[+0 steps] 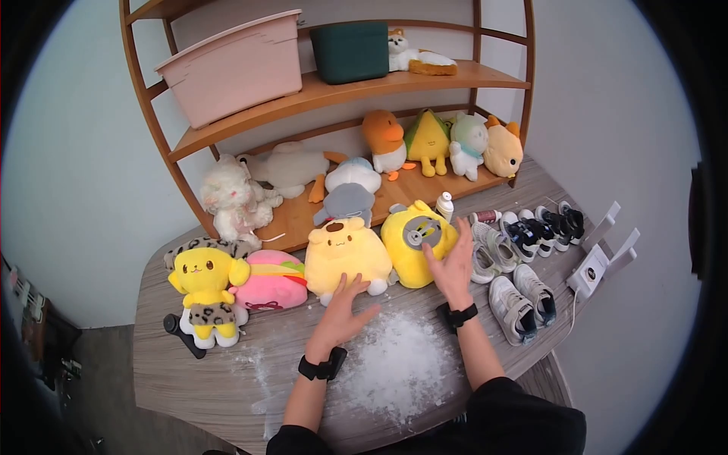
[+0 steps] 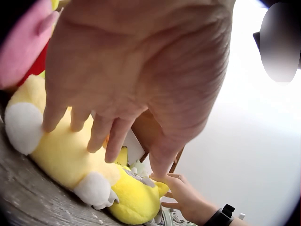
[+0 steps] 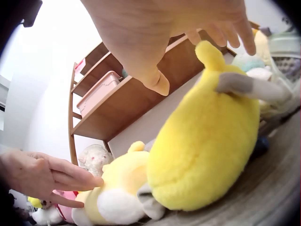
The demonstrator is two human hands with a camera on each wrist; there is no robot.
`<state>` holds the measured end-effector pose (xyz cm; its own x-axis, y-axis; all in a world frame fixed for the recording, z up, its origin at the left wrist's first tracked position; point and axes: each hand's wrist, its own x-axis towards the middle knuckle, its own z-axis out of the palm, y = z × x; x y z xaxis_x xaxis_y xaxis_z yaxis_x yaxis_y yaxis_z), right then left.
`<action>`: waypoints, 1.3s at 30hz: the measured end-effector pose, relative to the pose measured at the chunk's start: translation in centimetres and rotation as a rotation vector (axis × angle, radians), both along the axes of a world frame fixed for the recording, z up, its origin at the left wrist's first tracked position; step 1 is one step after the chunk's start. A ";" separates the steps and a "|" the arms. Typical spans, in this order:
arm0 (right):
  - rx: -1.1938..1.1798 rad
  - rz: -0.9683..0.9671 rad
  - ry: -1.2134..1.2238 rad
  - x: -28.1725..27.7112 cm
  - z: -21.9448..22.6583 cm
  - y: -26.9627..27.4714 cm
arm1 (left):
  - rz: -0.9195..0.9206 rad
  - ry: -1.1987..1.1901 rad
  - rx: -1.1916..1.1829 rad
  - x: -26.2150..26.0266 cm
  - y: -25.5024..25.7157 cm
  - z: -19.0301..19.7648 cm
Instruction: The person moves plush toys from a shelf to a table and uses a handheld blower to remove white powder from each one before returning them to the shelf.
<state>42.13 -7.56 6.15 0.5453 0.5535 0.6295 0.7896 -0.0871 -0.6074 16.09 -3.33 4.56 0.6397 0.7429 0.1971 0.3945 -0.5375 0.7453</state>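
Observation:
My left hand (image 1: 343, 317) touches the lower front of a round pale-yellow plush toy (image 1: 350, 262) with its fingers spread. The left wrist view shows those fingertips against the plush belly (image 2: 61, 150), between its two white feet. My right hand (image 1: 453, 267) is raised at the right side of a bright yellow plush toy (image 1: 406, 271) with a grey round face patch. Its fingers are extended, thumb apart, and in the right wrist view they hover around the top of the yellow toy (image 3: 202, 141). The two plush toys sit side by side.
White powder (image 1: 398, 368) is spread over the table front. Left stand a pink plush (image 1: 269, 280) and a yellow dog plush (image 1: 205, 273); right are several shoes (image 1: 512, 307) and a white router (image 1: 590, 271). Behind, a wooden shelf (image 1: 318, 98) holds more plush toys and bins.

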 end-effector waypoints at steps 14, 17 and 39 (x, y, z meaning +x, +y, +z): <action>-0.342 0.630 0.850 -1.9 2.8 15.0 | 0.185 -0.222 -0.391 -2.8 2.0 1.2; -0.529 0.549 0.927 -2.3 2.9 17.5 | 0.094 -0.136 -0.416 -2.8 1.5 1.4; -0.153 1.213 1.222 -7.0 7.1 15.2 | -0.015 -0.025 -0.347 -3.1 0.4 2.2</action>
